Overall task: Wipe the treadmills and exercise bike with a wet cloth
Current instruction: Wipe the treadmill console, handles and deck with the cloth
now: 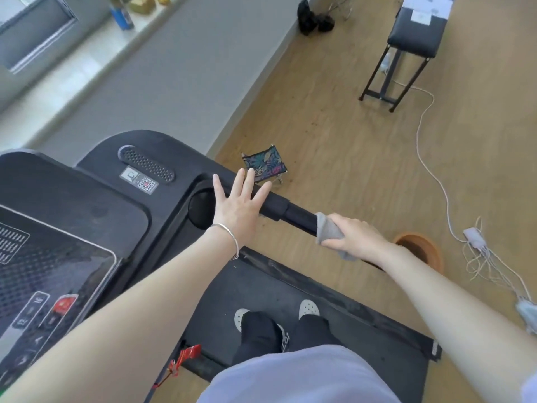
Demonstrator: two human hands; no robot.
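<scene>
My right hand (356,238) grips the grey cloth (329,232) around the treadmill's black handrail (290,213); my left hand (239,203) rests flat, fingers spread, hiding the rail's base. The console (43,251) is cut off.

Home room: treadmill (122,199), wood floor (334,135)

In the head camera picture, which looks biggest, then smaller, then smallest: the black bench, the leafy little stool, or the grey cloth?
1. Black bench, clearly the biggest, though it stands farthest away.
2. Leafy folding stool.
3. Grey cloth, partly hidden under the right hand, so it only roughly ranks below the stool.
</scene>
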